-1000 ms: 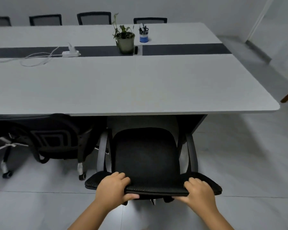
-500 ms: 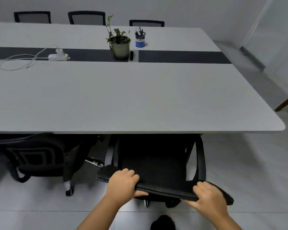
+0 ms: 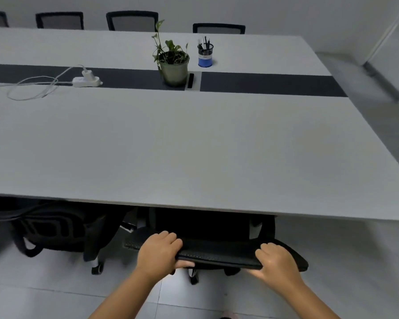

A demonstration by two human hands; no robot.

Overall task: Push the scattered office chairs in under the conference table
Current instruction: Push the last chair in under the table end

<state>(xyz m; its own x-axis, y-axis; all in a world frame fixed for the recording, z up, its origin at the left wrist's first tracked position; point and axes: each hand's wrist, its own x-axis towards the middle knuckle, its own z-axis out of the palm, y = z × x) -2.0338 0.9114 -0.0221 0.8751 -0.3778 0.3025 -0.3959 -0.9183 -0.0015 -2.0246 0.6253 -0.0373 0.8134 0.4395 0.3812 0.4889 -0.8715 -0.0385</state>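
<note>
Chair in hand: black mesh office chair (image 3: pixel 217 255), seat already hidden beneath the conference table (image 3: pixel 194 146); only the top of its backrest and the armrest loops show below the near table edge.
Backrest axis: top rail runs left to right, roughly parallel to the near table edge, its right end sitting a little nearer the person than its left.
Left hand (image 3: pixel 158 255): curled over the left part of the rail, fingers (image 3: pixel 168 238) on the far face, thumb tucked under the near lip; holding the rail firmly.
Right hand (image 3: pixel 274 261): wrapped over the right part of the rail, fingers bent down across the top; thumb side is blurred, so whether it hooks underneath cannot be told.
Direction of push: table lies straight ahead of both hands, away from the person; the rail is just short of the table edge.
Nearer hand: neither clearly; they bracket the rail's middle, so an even push from both should keep the chair square, with perhaps a touch more from the right to level that trailing end.
Neighbour: a second black chair (image 3: pixel 55 229) stands just to the left, partly under the table, close beside but apart from the held one.
Risk: armrests look close to the underside of the tabletop and could catch there.
Far side: four chair backs (image 3: pixel 131 20) line the opposite edge.
</note>
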